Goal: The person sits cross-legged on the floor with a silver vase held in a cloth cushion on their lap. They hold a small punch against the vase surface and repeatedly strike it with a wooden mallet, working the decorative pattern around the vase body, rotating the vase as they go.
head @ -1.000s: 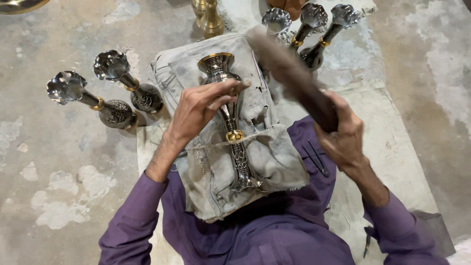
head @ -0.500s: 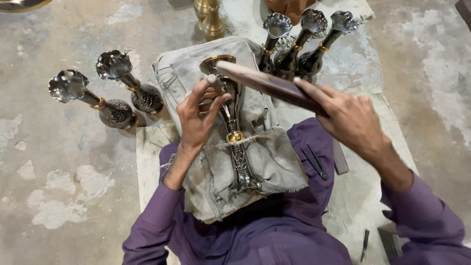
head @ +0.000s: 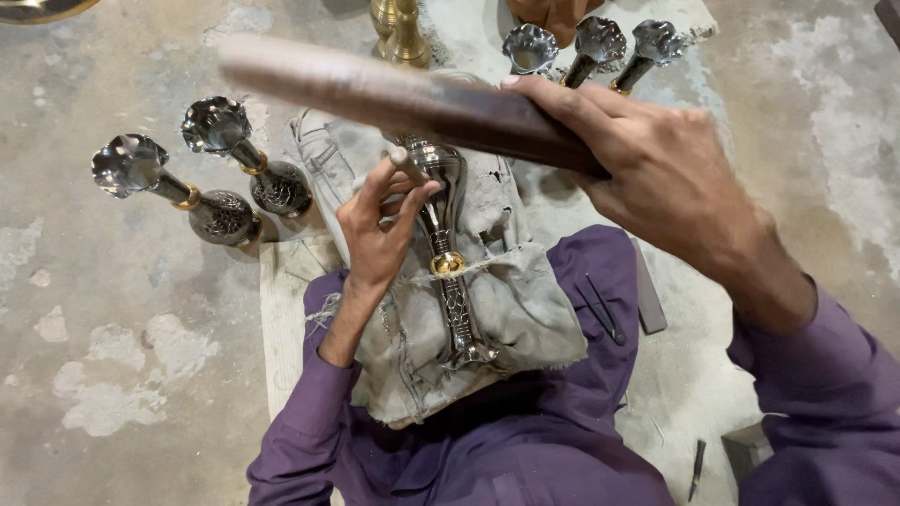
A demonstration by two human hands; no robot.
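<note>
A dark metal vase (head: 448, 253) with a brass ring lies on a grey denim cloth (head: 511, 309) across my lap. My left hand (head: 380, 225) pinches a small rod-like punch (head: 407, 165) against the vase's upper body. My right hand (head: 656, 178) grips a long dark wooden bat (head: 394, 94), raised level above the vase and the punch. The vase's mouth is hidden behind the bat.
Two finished dark vases (head: 202, 178) stand on the concrete floor at the left. Three more vases (head: 591, 47) stand at the top right, next to a brass piece (head: 398, 28). A thin dark tool (head: 600, 309) lies on my purple garment, another small tool (head: 697, 467) on the floor at the lower right.
My right hand has swung the wooden bat from upright at the right to level above the vase. My left hand has shifted from holding the vase's rim to pinching the punch against it.
</note>
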